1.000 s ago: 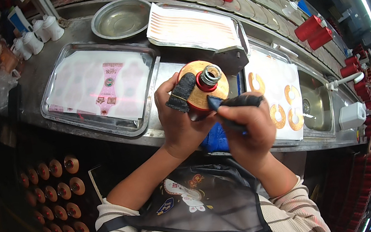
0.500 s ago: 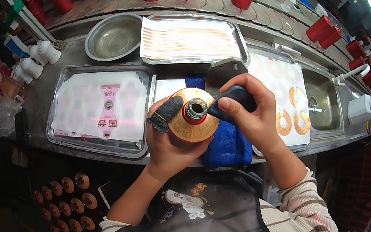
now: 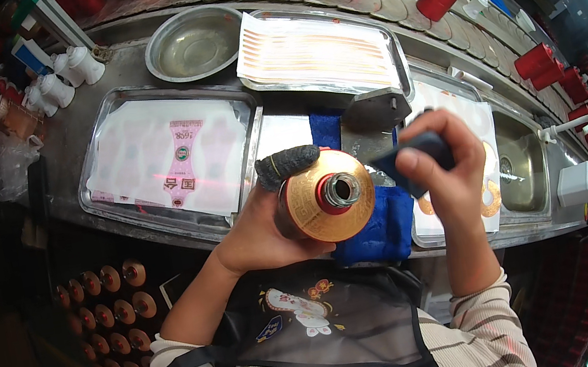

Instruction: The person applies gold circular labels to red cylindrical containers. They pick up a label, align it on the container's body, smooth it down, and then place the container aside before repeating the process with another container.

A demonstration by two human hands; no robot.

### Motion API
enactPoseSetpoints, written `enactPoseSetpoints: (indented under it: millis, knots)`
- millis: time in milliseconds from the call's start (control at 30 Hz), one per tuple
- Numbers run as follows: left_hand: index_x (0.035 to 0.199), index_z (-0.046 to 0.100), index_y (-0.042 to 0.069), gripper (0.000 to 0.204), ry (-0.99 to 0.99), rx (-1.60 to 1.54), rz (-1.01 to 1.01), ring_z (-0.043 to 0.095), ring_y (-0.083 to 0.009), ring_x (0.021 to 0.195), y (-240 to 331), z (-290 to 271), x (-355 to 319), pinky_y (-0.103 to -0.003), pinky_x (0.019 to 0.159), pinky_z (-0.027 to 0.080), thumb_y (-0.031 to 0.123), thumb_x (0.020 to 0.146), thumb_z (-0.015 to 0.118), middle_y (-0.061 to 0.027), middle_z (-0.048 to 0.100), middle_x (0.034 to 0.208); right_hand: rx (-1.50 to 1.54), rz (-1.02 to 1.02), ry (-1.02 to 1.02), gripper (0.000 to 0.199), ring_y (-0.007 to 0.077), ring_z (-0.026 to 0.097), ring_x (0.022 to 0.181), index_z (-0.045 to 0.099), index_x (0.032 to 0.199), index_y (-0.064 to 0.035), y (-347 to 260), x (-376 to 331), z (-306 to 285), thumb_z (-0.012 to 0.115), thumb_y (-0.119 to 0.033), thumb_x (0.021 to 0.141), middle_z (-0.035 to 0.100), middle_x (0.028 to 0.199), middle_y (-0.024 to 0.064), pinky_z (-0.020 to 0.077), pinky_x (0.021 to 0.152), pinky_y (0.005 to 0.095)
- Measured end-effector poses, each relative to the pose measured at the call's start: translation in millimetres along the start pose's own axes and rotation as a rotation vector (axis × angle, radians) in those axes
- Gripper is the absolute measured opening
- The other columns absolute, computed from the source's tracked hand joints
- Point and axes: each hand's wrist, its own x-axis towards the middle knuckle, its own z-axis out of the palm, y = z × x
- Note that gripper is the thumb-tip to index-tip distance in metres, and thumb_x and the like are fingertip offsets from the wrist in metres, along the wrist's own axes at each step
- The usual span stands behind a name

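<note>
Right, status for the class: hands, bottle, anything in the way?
Left hand gripping gold-shouldered bottle, uncapped. Right hand holding dark blue scraper-like tool, apart from bottle. Nothing visible between.

Gold bottle shoulder [image 3: 313,215], blue cloth [image 3: 389,225]

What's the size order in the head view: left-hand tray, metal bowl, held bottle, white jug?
1. Left-hand tray
2. Metal bowl and held bottle: look alike, and the bottle seems nearer the camera, so unranked
3. White jug
</note>
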Motion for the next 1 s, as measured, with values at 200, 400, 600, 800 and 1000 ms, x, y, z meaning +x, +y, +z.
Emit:
enactPoseSetpoints:
  millis: [200, 400, 600, 800, 1000]
  knots:
    - [0.143, 0.043, 0.010, 0.100, 0.394, 0.279, 0.233, 0.051, -0.0329, 0.129, 0.6, 41.8, -6.8, -0.041, 0.108, 0.045, 0.023, 0.061, 0.098, -0.0137, 0.047, 0.137, 0.055, 0.036, -0.134, 0.020, 0.0103, 0.061, 0.081, 0.067, 0.097, 0.0010, -4.4, -21.5, 13.2, 0.079, -0.008, 0.084, 0.066, 0.088, 0.0051, 0.0480, 0.073, 0.0230]
    - [0.139, 0.046, 0.009, 0.092, 0.263, 0.254, 0.217, 0.058, -0.0352, 0.121, 3.1, 20.4, 1.3, -0.041, 0.102, 0.048, 0.017, 0.061, 0.095, -0.0161, 0.054, 0.133, -0.001, -0.037, -0.127, 0.021, 0.0115, 0.061, 0.080, 0.067, 0.096, -0.0001, 12.7, 19.7, 20.9, 0.078, -0.010, 0.082, 0.065, 0.085, 0.0044, 0.0491, 0.074, 0.0252]
    - [0.151, 0.029, 0.005, 0.119, -0.035, 0.062, -0.023, 0.053, -0.0296, 0.132, 3.5, -11.4, 11.5, -0.041, 0.111, 0.042, 0.024, 0.057, 0.099, -0.0153, 0.052, 0.141, 0.022, -0.094, -0.258, 0.019, 0.0099, 0.061, 0.083, 0.068, 0.096, -0.0013, 2.5, 63.6, 36.3, 0.078, -0.008, 0.082, 0.066, 0.087, 0.0026, 0.0504, 0.075, 0.0253]
    - [0.147, 0.037, 0.004, 0.103, 0.294, 0.250, 0.118, 0.057, -0.0342, 0.126, -8.6, 27.2, -12.3, -0.041, 0.108, 0.045, 0.027, 0.065, 0.096, -0.0180, 0.053, 0.136, -0.063, -0.055, -0.511, 0.027, 0.0095, 0.061, 0.083, 0.069, 0.095, 0.0003, -7.8, 78.9, 48.1, 0.083, -0.016, 0.080, 0.066, 0.086, 0.0027, 0.0488, 0.076, 0.0243]
    - [0.141, 0.043, 0.001, 0.093, 0.310, 0.294, 0.312, 0.060, -0.0314, 0.122, 4.9, 23.1, -3.8, -0.040, 0.105, 0.049, 0.018, 0.066, 0.094, -0.0174, 0.055, 0.137, 0.096, -0.021, -0.641, 0.021, 0.0089, 0.061, 0.084, 0.069, 0.096, -0.0006, -4.2, 90.4, 46.8, 0.081, -0.011, 0.082, 0.066, 0.087, 0.0009, 0.0492, 0.077, 0.0248]
